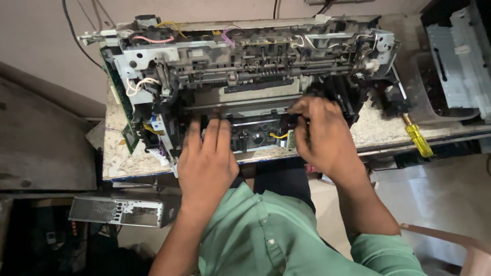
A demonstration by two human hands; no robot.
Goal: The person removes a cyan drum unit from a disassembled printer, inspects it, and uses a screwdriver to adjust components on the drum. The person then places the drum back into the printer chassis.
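A stripped-down printer chassis (245, 66) of grey metal and black plastic, with exposed wires and rollers, lies on a small stone-topped table (115, 158). My left hand (207, 153) rests flat on the chassis's near edge, its fingers reaching into the dark opening. My right hand (322, 135) curls around a black part at the centre-right of the chassis, its fingertips beside a small yellow wire (279, 136). What exactly the fingers pinch is hidden. Green sleeves cover my arms.
A yellow-handled screwdriver (418, 138) lies at the table's right edge. A grey plastic panel (458, 56) leans in a bin at the right. A perforated metal case (115, 210) sits on the floor at lower left. Cables hang on the wall behind.
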